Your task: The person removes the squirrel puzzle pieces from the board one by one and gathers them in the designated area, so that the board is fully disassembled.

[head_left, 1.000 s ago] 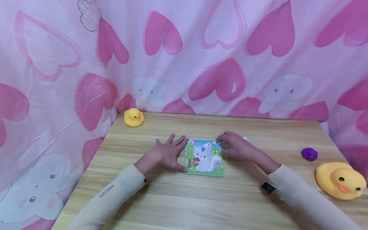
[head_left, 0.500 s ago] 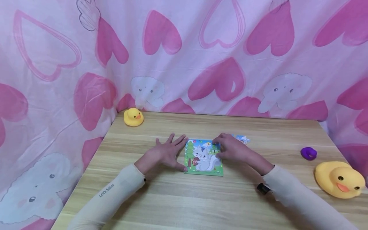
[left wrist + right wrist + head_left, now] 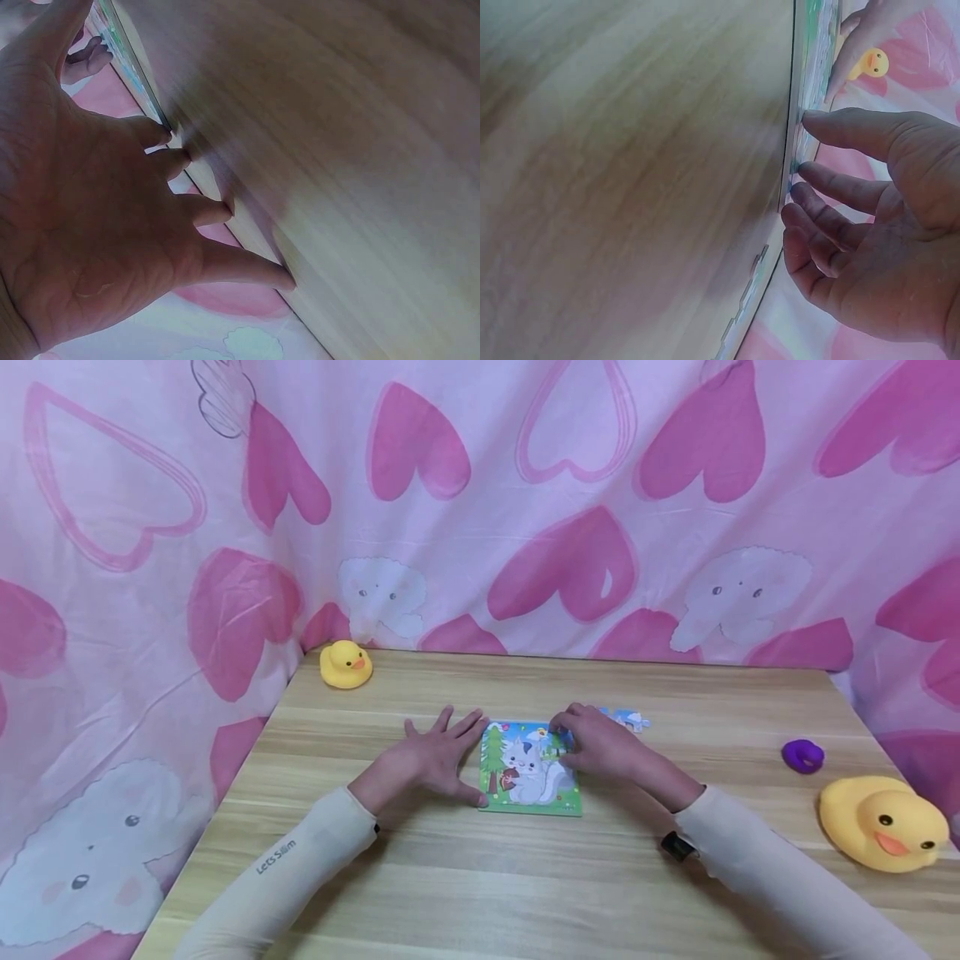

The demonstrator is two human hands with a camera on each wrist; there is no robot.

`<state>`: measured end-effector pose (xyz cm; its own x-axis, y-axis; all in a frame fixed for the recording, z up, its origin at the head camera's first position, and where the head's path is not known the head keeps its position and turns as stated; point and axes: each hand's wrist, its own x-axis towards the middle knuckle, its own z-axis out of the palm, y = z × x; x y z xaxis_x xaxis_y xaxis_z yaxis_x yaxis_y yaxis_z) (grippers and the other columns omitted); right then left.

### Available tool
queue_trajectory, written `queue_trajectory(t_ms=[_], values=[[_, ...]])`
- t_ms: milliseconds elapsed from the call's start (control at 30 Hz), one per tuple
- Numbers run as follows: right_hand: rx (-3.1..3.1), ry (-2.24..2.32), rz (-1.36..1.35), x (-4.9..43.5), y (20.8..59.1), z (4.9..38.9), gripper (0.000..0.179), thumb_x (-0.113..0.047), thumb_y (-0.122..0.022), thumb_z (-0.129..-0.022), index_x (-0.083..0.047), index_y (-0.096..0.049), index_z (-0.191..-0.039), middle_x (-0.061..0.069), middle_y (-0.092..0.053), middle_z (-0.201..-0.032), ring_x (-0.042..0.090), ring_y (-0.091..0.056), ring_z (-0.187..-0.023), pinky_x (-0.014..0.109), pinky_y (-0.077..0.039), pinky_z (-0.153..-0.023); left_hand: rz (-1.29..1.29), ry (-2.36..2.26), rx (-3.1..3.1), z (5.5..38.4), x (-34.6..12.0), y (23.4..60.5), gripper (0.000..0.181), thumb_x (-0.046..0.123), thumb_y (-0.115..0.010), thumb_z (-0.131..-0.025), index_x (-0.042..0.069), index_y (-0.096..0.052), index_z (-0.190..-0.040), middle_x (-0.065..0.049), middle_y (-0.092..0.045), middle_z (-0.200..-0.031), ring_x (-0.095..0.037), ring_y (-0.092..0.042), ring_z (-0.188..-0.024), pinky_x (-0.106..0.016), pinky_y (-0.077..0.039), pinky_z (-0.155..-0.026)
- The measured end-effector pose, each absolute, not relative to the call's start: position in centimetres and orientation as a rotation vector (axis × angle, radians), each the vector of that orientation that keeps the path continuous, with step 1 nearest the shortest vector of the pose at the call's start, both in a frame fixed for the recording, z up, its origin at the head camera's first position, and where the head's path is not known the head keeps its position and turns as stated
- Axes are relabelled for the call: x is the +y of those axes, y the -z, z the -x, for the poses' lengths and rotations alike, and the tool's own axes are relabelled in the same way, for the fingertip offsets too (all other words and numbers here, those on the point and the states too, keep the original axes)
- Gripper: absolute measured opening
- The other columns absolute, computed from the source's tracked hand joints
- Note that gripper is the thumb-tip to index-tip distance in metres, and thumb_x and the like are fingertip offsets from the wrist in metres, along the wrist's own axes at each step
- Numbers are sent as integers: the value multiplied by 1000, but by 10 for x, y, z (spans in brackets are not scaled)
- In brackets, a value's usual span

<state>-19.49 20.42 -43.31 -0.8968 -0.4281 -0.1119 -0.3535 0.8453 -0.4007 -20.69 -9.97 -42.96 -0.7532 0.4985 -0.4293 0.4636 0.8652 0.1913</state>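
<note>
A square jigsaw puzzle (image 3: 528, 777) with a grey squirrel, an acorn and green trees lies mid-table. My left hand (image 3: 438, 760) is spread along its left side, with the thumb and a fingertip right at the edge. In the left wrist view the left hand (image 3: 105, 202) has its fingers stretched down to the wood. My right hand (image 3: 596, 739) covers the upper right corner of the puzzle. Thumb and bent fingertips of the right hand (image 3: 870, 217) meet the puzzle's edge and face in the right wrist view; I cannot tell whether they pinch a piece.
Loose puzzle pieces (image 3: 628, 719) lie just behind the right hand. A small yellow duck (image 3: 346, 665) sits at the back left corner. On the right are a purple duck (image 3: 803, 757) and a large yellow duck (image 3: 881, 822). Pink heart-print curtain (image 3: 555, 560) surrounds the table.
My right hand has moved left over the puzzle's upper right corner, uncovering more of the loose pieces behind it. The left hand has stayed at the left edge.
</note>
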Motion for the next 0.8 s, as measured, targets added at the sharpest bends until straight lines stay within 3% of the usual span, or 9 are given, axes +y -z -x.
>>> queue_trajectory(t_ms=[333,567,800], values=[[2792,579,585,202,430,201,46,-18,-87,-88,-10,-70,-130,9,-65,-122,22,-58,-103,41,-58,-90,-709,-93,2564,208,-101,430,130,87,-71,-74,35,-2,-171,11,5,-181,-39,6,-167,-91,-8,-114],[2785,629,583,201,431,210,42,-18,-89,-86,-9,-71,-122,7,-67,-120,26,-59,-112,46,-54,-102,-720,-89,2564,208,-100,430,130,88,-70,-74,35,-2,-171,11,5,-181,-39,6,-167,-92,-9,-113],[2763,689,597,206,436,212,43,-18,-90,-85,-10,-67,-122,6,-66,-119,25,-59,-112,48,-54,-104,-718,-86,2565,208,-100,431,129,88,-70,-74,36,-2,-171,12,5,-181,-38,6,-167,-92,-10,-113]])
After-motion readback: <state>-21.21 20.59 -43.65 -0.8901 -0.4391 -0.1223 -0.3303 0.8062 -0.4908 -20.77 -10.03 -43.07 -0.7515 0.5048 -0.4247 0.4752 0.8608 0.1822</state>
